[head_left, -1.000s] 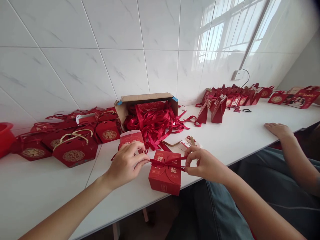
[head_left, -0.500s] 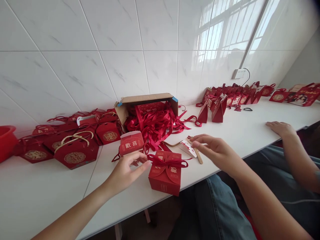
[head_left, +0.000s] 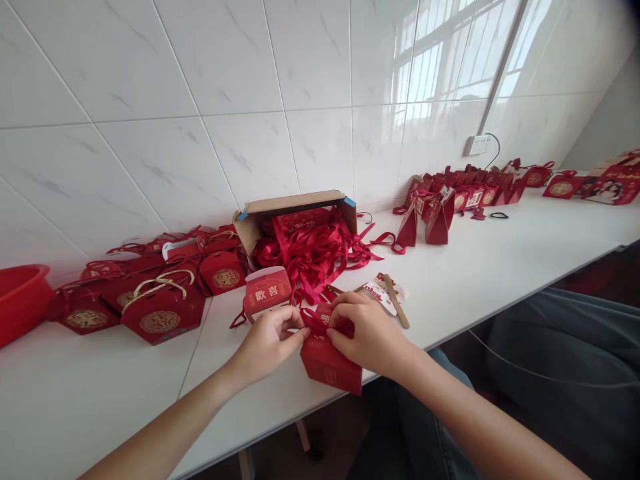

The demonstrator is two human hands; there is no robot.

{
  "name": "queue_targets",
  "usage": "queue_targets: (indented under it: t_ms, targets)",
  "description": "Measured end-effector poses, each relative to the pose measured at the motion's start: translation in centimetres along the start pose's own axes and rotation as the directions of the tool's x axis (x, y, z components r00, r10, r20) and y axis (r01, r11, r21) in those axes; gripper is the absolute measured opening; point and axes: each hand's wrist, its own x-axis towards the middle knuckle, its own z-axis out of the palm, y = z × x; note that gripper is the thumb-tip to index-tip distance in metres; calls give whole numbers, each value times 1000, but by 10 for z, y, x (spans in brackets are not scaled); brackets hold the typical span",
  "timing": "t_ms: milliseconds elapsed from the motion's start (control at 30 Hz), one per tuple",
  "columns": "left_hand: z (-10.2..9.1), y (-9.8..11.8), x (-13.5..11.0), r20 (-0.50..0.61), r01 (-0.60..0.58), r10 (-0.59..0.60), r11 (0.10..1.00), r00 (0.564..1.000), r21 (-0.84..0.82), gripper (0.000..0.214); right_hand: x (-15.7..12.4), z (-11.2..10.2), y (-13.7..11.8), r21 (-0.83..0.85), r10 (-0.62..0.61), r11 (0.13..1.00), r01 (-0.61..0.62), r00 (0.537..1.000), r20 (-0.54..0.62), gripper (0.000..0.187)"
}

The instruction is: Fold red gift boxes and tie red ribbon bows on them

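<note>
A small red gift box [head_left: 327,365] sits at the near edge of the white table [head_left: 480,267], with a red ribbon [head_left: 316,319] tied across its top. My left hand [head_left: 267,341] pinches the ribbon at the box's left top edge. My right hand [head_left: 367,333] lies over the box top, fingers closed on the ribbon's bow. Just behind the hands stands another small red box with gold characters [head_left: 267,293]. A printed tag with a wooden stick [head_left: 387,293] lies to the right of my hands.
An open cardboard box [head_left: 295,207] full of red ribbons [head_left: 320,250] lies against the tiled wall. Red handled gift boxes [head_left: 163,310] cluster at left beside a red basin [head_left: 20,297]. More red gift bags [head_left: 440,213] line the wall at right.
My right hand left the ribbon, reached toward the tag, then came back onto the box top. The other person's hand at right is gone from view. The view tilted down slightly.
</note>
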Motion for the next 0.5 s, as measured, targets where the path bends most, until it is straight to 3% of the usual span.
queue_targets:
  t_ms: [167, 233, 267, 333, 367, 400, 467, 500]
  targets:
    - [-3, -5, -2, 20, 96, -94, 972, 995, -213, 28, -2, -1, 0, 1, 9, 1000, -9, 1000, 2, 9]
    - [-6, -9, -5, 14, 102, -102, 973, 995, -209, 27, -9, -5, 6, 31, -34, 999, 35, 999, -17, 6]
    - [-10, -12, -6, -13, 80, -83, 984, 996, -161, 24, -15, -8, 10, 58, -52, 997, 54, 998, -26, 19]
    - [-21, -18, -9, -171, -44, 50, 998, 984, 41, 20, -28, -13, 22, 132, -53, 990, 55, 998, -19, 67]
    - [-29, -21, -9, -281, -122, 173, 974, 944, 190, 19, -35, -13, 29, 168, -33, 985, 32, 999, -1, 94]
    - [-37, -26, -9, -387, -181, 319, 918, 865, 352, 20, -42, -12, 35, 194, -6, 981, 2, 1000, 21, 114]
    - [-54, -35, -5, -514, -200, 536, 797, 669, 570, 33, -53, -5, 43, 216, 45, 975, -55, 998, 55, 130]
    - [-62, -42, -2, -563, -176, 556, 789, 611, 589, 43, -56, 0, 45, 223, 59, 972, -71, 996, 61, 130]
